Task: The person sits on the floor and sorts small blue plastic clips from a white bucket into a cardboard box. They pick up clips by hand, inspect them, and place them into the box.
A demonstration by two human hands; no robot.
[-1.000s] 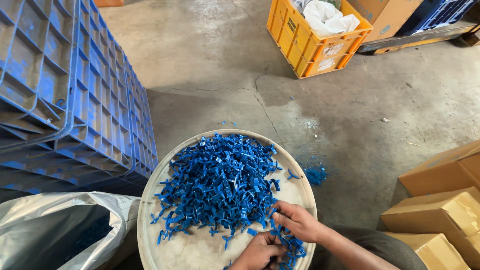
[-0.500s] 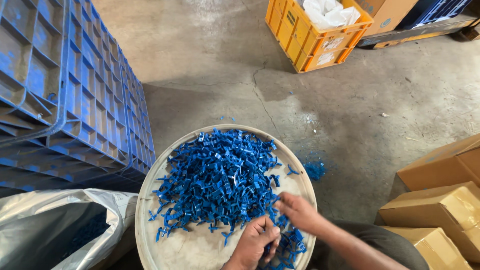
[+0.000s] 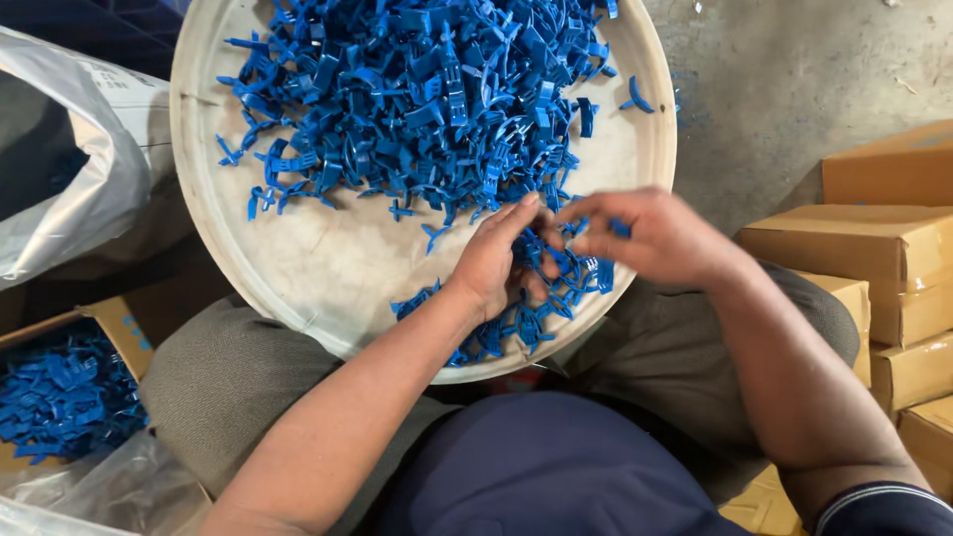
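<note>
Stacked brown cardboard boxes (image 3: 879, 248) are standing at the right, close beside the right arm. A grey plastic sack (image 3: 74, 149) is slumping at the upper left, and an open cardboard carton of blue pieces (image 3: 65, 397) is sitting at the lower left. A round, shallow, off-white tray (image 3: 298, 278) is resting across the person's lap, its near rim touching the knees; its lower-left floor is lying bare. Small blue moulded plastic clips (image 3: 427, 89) are heaping over the tray's far half, with a smaller cluster trailing to the near rim. The left hand (image 3: 496, 263) is lying partly curled on that cluster. The right hand (image 3: 650, 233) is pinching a clip with thumb and forefinger.
</note>
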